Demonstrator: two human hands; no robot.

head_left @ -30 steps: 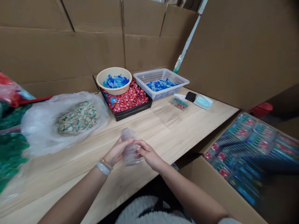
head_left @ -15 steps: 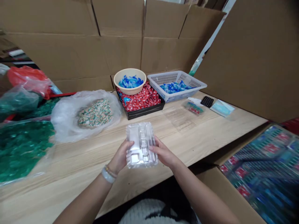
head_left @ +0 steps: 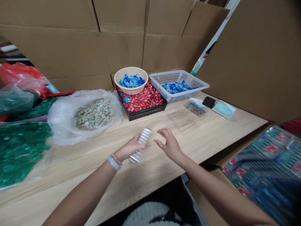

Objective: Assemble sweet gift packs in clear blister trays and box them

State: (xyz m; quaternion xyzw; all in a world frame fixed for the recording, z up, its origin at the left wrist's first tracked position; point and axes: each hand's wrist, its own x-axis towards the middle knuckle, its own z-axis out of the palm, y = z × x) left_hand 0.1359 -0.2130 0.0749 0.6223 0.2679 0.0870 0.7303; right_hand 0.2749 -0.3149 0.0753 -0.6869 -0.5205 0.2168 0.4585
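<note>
My left hand [head_left: 131,147] grips a stack of clear plastic blister trays [head_left: 145,135], now turned on its side so that the ridged edges face me. The stack is tilted just above the wooden table [head_left: 98,175]. To the right of it, my right hand [head_left: 169,144] is apart from the trays, fingers curved and spread, holding nothing. Beyond the hands sits a black box [head_left: 147,112] full of small red packets [head_left: 143,102], with a cream bowl [head_left: 114,78] of blue and white pieces resting on it.
A white basket [head_left: 207,85] of blue pieces stands at the back right. Near it lie a filled clear pack [head_left: 196,109], a black dotted item [head_left: 208,102] and a face mask [head_left: 224,108]. Left are a plastic bag [head_left: 58,116] of small packets and green pieces [head_left: 21,150]. Cardboard encloses the back.
The stack of trays has turned from face-up to edge-on in my left hand. My right hand has let go of it and moved away to the right.
</note>
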